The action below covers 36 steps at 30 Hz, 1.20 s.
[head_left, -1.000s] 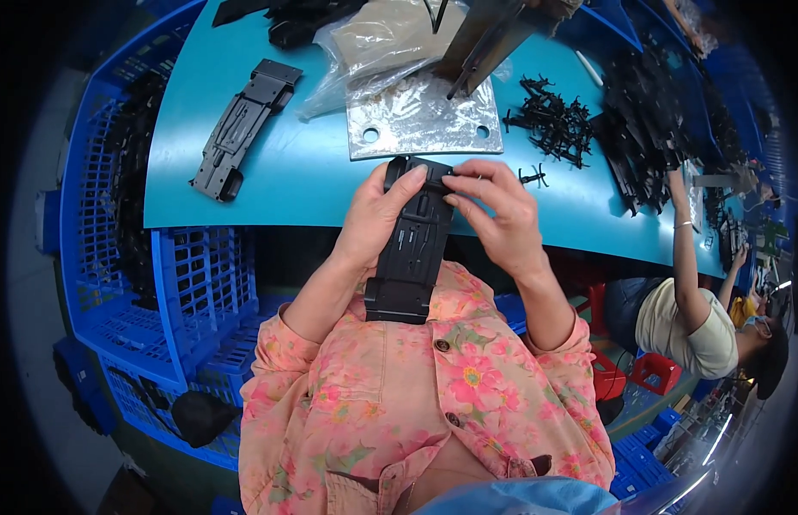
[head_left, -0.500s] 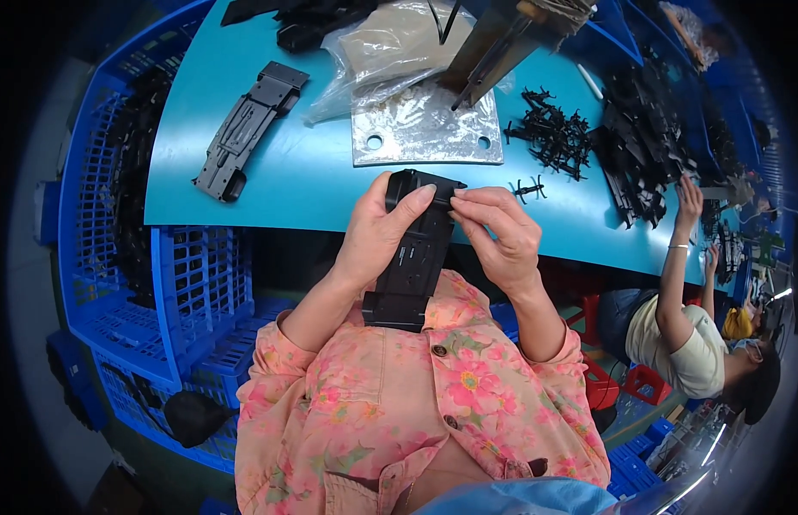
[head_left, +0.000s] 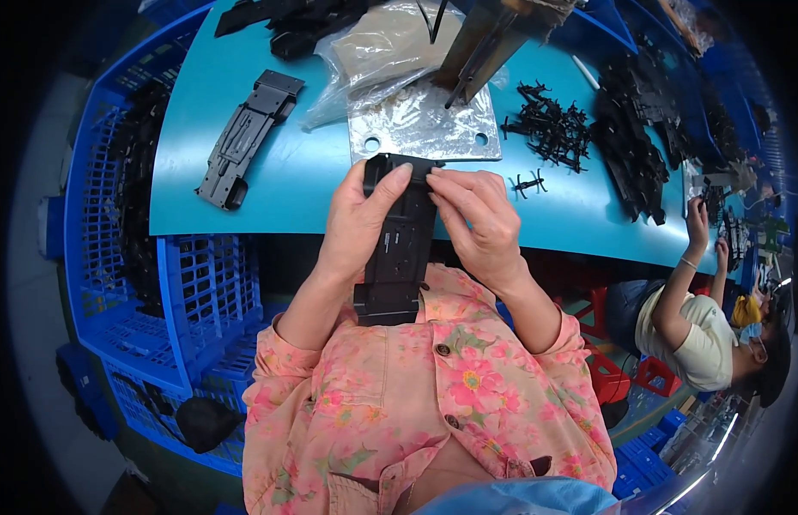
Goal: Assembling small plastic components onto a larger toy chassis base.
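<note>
My left hand [head_left: 356, 219] is closed round the upper left side of a long black plastic chassis plate [head_left: 394, 266], thumb laid across its face. The plate stands lengthwise before my chest, its lower end close to my shirt. At its upper right edge, the fingertips of my right hand [head_left: 480, 219] are pinched together against the plate; what lies between them is hidden. Just right of that hand, a single small black four-armed part [head_left: 528, 183] lies on the table, below a heap of similar parts [head_left: 549, 129]. A similar chassis plate [head_left: 247, 137] rests at the left.
A metal base plate [head_left: 424, 129] with a post [head_left: 476, 51] stands on the turquoise table [head_left: 330, 193], beside a clear plastic bag [head_left: 356, 64]. Black parts [head_left: 631, 163] pile up on the right, near a co-worker [head_left: 695, 330]. Blue crates [head_left: 171, 292] stand left.
Both hands and the held chassis plate have shifted slightly up and left, with the grip unchanged. The view has moved a little too. The co-worker's raised hand is lower.
</note>
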Each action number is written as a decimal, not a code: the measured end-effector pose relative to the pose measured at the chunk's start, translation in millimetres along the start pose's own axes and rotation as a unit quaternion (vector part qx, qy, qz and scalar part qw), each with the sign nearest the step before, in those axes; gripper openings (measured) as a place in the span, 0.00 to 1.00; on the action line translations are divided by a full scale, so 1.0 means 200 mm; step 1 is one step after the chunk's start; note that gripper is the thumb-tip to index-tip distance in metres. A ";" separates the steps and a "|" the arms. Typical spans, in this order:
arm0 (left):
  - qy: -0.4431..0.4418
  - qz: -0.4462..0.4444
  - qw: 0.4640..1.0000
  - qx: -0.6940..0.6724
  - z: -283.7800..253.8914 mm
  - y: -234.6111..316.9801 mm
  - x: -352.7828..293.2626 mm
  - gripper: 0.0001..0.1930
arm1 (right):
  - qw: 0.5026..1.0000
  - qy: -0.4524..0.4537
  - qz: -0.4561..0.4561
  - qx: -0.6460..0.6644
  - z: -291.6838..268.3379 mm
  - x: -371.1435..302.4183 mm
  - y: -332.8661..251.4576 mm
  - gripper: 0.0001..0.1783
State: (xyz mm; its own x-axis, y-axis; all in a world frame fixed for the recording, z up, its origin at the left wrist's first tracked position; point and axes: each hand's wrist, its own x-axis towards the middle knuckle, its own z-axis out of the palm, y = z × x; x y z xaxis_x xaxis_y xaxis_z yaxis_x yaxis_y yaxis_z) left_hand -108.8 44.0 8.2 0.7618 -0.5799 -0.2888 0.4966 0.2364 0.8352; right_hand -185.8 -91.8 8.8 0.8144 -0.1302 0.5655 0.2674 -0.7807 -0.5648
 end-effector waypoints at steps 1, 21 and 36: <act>0.004 0.004 1.000 0.011 -0.01 0.01 0.01 0.12 | 1.000 0.007 -0.009 0.001 0.01 0.01 -0.01 0.17; -0.004 0.310 0.723 0.617 0.10 -0.03 -0.10 0.33 | 0.726 0.019 0.401 0.559 0.08 -0.02 0.02 0.15; -0.065 -0.084 0.994 0.015 -0.06 -0.02 0.15 0.15 | 0.630 0.029 0.390 0.671 -0.01 -0.01 0.08 0.19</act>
State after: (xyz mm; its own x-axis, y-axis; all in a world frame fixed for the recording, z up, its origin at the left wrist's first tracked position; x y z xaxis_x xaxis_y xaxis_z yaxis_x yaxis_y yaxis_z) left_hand -82.0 34.8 -8.7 0.6075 -0.7061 -0.3637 0.5978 0.1050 0.7948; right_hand -184.1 -105.5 -1.4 0.9581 -0.2063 -0.1989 0.0238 0.7491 -0.6621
